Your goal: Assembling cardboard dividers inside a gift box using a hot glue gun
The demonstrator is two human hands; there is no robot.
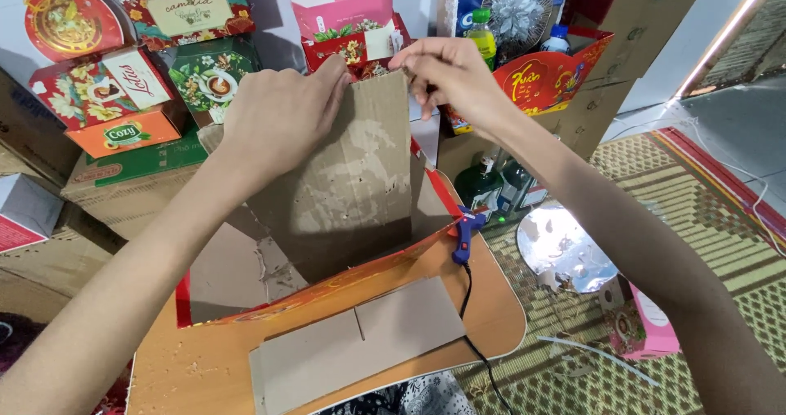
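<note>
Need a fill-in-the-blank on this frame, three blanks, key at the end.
1. Both hands grip the top edge of an upright ____ panel.
2. The glue gun on the small wooden table is ____ in colour.
3. The left hand and right hand hold the panel inside an open ____.

Missing words: cardboard; blue; box

Blue glue gun (465,235) on wooden table (491,317); flat cardboard piece (360,345) near; gift boxes (188,10) stacked behind; woven mat (679,210) right.

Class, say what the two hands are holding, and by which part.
Both the left hand and the right hand grip an upright cardboard panel along its top edge.
</note>
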